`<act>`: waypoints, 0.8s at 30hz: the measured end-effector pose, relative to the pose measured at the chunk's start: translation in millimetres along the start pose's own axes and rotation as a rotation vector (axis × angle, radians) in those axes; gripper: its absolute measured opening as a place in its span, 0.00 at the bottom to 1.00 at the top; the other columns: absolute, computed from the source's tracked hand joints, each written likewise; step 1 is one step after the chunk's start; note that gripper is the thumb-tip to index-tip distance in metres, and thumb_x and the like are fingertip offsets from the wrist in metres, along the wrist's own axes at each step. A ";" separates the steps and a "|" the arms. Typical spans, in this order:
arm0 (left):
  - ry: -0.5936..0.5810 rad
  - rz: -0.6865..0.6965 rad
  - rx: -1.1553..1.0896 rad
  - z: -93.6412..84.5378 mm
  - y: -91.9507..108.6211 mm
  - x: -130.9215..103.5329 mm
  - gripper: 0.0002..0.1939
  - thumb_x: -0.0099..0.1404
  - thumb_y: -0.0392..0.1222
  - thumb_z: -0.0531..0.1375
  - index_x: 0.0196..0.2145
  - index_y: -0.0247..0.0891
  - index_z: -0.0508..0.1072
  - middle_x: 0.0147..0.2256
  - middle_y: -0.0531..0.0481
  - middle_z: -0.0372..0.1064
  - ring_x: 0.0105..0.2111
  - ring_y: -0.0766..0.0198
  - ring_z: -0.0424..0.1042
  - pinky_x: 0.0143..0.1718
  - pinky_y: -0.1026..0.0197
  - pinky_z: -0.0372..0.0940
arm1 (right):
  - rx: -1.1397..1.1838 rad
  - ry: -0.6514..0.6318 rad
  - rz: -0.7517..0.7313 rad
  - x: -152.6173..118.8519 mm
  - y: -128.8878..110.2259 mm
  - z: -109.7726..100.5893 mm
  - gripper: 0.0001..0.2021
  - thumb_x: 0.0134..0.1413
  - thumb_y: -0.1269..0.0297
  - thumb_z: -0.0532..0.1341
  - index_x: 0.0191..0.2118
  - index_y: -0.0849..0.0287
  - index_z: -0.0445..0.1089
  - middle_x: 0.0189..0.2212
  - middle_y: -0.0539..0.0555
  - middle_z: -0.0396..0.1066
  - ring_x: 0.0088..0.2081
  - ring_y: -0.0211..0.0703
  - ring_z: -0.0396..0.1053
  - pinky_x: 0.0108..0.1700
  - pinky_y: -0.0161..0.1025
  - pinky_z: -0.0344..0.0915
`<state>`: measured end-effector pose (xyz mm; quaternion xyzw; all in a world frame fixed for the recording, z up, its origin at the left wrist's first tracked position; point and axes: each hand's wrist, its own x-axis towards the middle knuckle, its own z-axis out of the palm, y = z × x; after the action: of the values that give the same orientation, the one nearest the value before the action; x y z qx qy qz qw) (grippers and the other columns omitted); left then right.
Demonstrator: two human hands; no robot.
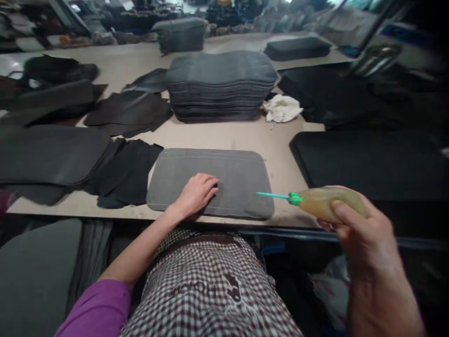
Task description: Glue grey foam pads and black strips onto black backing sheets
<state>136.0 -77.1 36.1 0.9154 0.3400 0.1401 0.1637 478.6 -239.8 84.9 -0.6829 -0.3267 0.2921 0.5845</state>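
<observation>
A grey rounded-corner panel (231,180) lies flat at the table's front edge, with pale lines along its long sides. My left hand (198,191) rests on it, fingers stretched out and holding nothing. To the right, my right hand (365,224) is wrapped round a squeeze bottle (328,202) of yellowish contents. The bottle's green collar and long thin nozzle point left, the tip over the panel's right part. Whether the tip touches the panel I cannot tell.
Behind the panel stands a tall stack of similar panels (220,89), with a crumpled white cloth (282,108) beside it. Dark cut pieces (122,171) and panels (45,152) lie left. Large black sheets (372,159) cover the right side. More stacks (180,35) stand farther back.
</observation>
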 end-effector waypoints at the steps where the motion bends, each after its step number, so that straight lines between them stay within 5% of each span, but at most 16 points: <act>1: 0.023 -0.012 0.032 0.9 2.1 -7.7 0.20 0.79 0.48 0.50 0.61 0.43 0.71 0.60 0.42 0.71 0.60 0.52 0.68 0.61 0.47 0.64 | 0.033 -0.025 -0.024 4.0 -1.8 18.5 0.19 0.48 0.50 0.75 0.47 0.40 0.79 0.43 0.61 0.75 0.31 0.55 0.72 0.21 0.50 0.61; 9: 0.112 -0.113 0.218 23.0 10.8 -46.7 0.34 0.76 0.63 0.50 0.64 0.33 0.68 0.66 0.32 0.65 0.68 0.45 0.62 0.64 0.43 0.60 | -0.179 -0.516 -0.322 6.8 -23.8 202.5 0.27 0.53 0.43 0.69 0.53 0.53 0.70 0.42 0.56 0.76 0.36 0.52 0.74 0.31 0.47 0.74; 14: 0.183 -0.105 0.222 35.7 10.1 -51.2 0.38 0.74 0.67 0.49 0.64 0.32 0.69 0.65 0.31 0.66 0.68 0.45 0.61 0.68 0.41 0.55 | -0.289 -0.541 -0.549 2.1 -23.5 295.9 0.26 0.54 0.42 0.67 0.51 0.55 0.69 0.48 0.59 0.76 0.48 0.57 0.74 0.53 0.56 0.72; 19: 0.205 -0.106 0.250 38.5 9.7 -53.4 0.37 0.73 0.68 0.49 0.62 0.35 0.72 0.63 0.34 0.69 0.66 0.45 0.64 0.68 0.42 0.55 | -0.355 -0.530 -0.646 -3.6 -21.2 340.0 0.27 0.54 0.42 0.66 0.50 0.57 0.69 0.49 0.62 0.75 0.49 0.60 0.73 0.53 0.55 0.70; 24: 0.143 -0.118 0.291 32.7 11.6 -53.6 0.33 0.76 0.64 0.49 0.64 0.36 0.71 0.63 0.37 0.69 0.67 0.45 0.62 0.70 0.41 0.54 | -0.381 -0.576 -0.705 -16.9 -20.9 341.2 0.26 0.57 0.43 0.66 0.52 0.58 0.69 0.49 0.62 0.74 0.48 0.59 0.73 0.51 0.54 0.70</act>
<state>115.6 -127.9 3.3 0.8956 0.4205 0.1445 0.0128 199.6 -43.7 55.9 -0.5170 -0.7337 0.1888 0.3984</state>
